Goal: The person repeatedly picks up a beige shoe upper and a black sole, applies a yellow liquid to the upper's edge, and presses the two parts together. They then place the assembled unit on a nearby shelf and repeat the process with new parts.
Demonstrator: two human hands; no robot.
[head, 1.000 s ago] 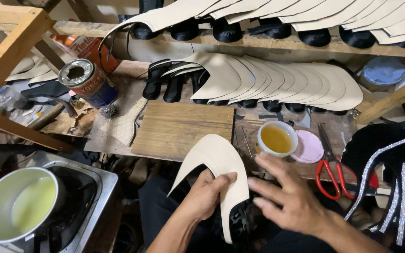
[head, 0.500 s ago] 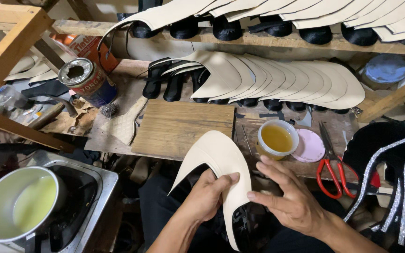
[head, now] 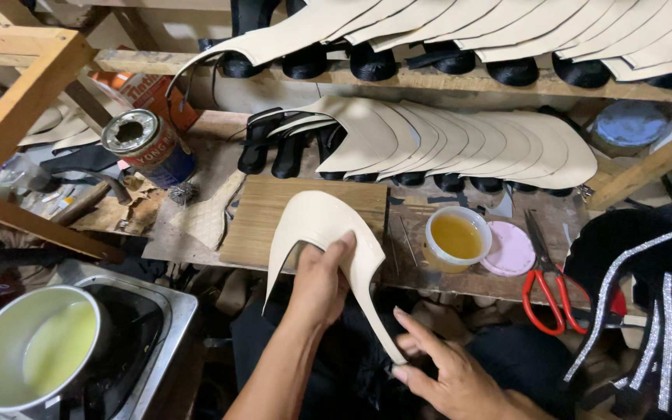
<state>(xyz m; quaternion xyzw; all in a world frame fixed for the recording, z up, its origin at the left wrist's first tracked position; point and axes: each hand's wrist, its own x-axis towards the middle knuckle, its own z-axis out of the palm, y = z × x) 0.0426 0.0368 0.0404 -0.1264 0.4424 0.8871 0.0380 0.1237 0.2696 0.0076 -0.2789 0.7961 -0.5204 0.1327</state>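
Observation:
My left hand (head: 319,281) grips a cream, U-shaped shoe upper piece (head: 322,220) from below, thumb over its right arm. It holds the piece above the front edge of a wooden board (head: 262,225). My right hand (head: 446,375) is lower right, fingers spread, with its fingertips at the tip of the piece's long right arm. Rows of similar cream pieces (head: 460,144) lie overlapped on black shoe forms at the back of the bench and on the shelf above (head: 507,31).
A small tub of yellow glue (head: 457,237) with a pink lid (head: 510,250) beside it, and red-handled scissors (head: 547,288), lie right of the board. A metal can (head: 143,148) stands at left. A pot (head: 33,350) sits lower left. Black fabric with glittering strips (head: 647,303) is at right.
My left hand has lifted the cream piece up and left over the board. My right hand has dropped lower and now touches only the piece's tip.

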